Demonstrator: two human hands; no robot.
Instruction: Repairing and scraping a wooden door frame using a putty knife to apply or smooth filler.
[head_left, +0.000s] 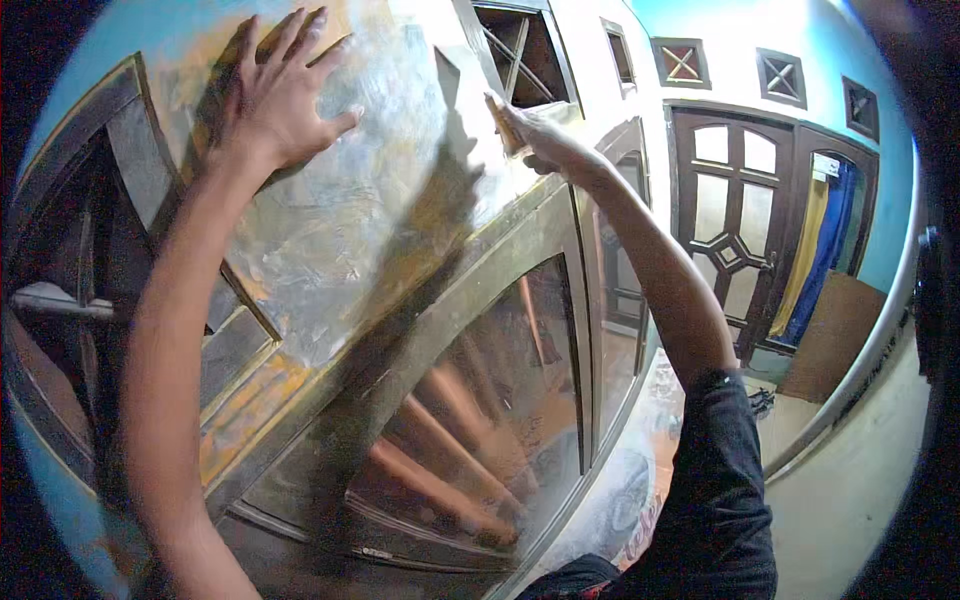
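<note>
My left hand [285, 105] lies against a patchy wall [330, 240] of grey, white and orange smears, its fingers spread and nothing in it. Farther right, my right hand [550, 140] is closed around a small tan flat pad [508, 128]. The pad is held against or very near the pale wall, just under a vent opening; its exact kind cannot be made out. Below both hands runs the dark wooden frame [540, 235] of a window with an arched glass pane [480, 400], where reflections show.
At upper centre is a vent [525, 55] with crossed bars; a dark wood-framed opening [130, 110] sits at the left. A brown door [725, 210] with pale panels, a blue-and-yellow curtain [825, 255] and a leaning brown board [835, 335] stand at the right.
</note>
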